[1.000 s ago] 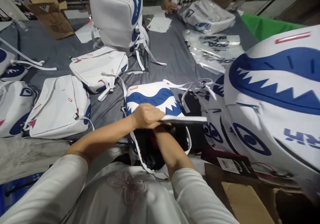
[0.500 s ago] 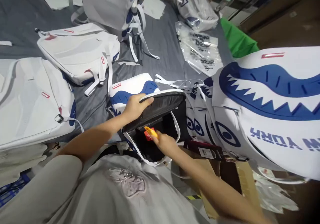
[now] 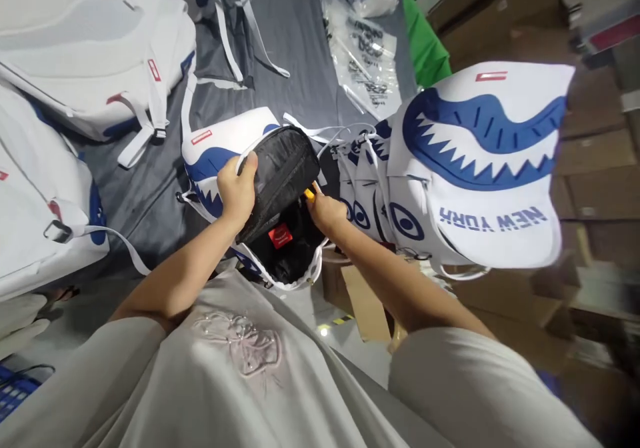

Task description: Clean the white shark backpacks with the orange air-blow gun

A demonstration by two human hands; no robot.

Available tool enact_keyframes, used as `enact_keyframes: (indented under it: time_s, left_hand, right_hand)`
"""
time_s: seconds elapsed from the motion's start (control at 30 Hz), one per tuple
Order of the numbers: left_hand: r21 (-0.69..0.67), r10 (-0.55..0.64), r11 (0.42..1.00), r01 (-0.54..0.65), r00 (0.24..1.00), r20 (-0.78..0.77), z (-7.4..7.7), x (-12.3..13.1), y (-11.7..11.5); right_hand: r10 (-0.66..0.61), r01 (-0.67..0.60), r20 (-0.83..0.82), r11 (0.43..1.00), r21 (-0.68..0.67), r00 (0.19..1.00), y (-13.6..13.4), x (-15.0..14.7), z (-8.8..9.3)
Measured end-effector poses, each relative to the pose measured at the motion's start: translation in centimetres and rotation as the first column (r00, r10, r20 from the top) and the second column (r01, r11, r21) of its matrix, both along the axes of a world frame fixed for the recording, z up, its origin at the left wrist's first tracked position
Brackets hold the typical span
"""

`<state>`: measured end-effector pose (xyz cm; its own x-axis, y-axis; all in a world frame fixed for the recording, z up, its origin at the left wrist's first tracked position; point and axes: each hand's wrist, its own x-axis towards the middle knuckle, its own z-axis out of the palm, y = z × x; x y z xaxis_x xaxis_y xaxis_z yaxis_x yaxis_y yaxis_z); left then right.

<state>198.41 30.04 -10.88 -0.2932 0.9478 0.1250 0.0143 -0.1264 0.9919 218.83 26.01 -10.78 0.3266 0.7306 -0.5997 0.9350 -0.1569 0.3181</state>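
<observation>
A small white backpack [image 3: 227, 135] with a blue shark-mouth print lies unzipped in front of me, its black lining showing. My left hand [image 3: 236, 191] is closed on the edge of its lifted top flap [image 3: 283, 171], thumb on the black inner side. At the right side of the opening, my right hand [image 3: 327, 213] is closed round a small yellow-orange tool [image 3: 311, 193]; most of the tool is hidden by the fingers and its kind does not show. A red label [image 3: 281, 236] is visible inside the bag.
Several matching backpacks [image 3: 490, 141] stand in a row at the right. More white backpacks [image 3: 90, 55] lie at the left on the grey cloth [image 3: 300, 35]. Clear printed plastic bags [image 3: 367, 61] lie behind, beside a green sheet [image 3: 425, 41]. Cardboard boxes [image 3: 600, 188] are stacked far right.
My right hand with the yellow-orange tool has moved from over the bag's inside to the right side of its opening. The flap is tilted up more, and the red label is uncovered. The view has shifted.
</observation>
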Motion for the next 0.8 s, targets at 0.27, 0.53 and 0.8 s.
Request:
enact_keyframes:
  time_s: [0.27, 0.53, 0.8]
  left_hand:
    - [0.063, 0.093, 0.994, -0.092, 0.995, -0.020, -2.4, 2.7, 0.5]
    - [0.137, -0.188, 0.964, 0.229, 0.947, -0.260, -0.3, 1.8, 1.1]
    - [0.175, -0.177, 0.951, 0.253, 0.914, -0.364, 0.5, 2.0, 1.0]
  right_hand:
    - [-0.102, 0.037, -0.139, 0.911, -0.410, 0.985, -9.6, -1.6, 1.3]
    - [-0.021, -0.010, -0.099, 0.951, -0.308, 0.995, -9.7, 1.3, 1.5]
    - [0.005, -0.010, -0.175, 0.999, -0.030, 0.985, -11.3, -1.5, -2.4]
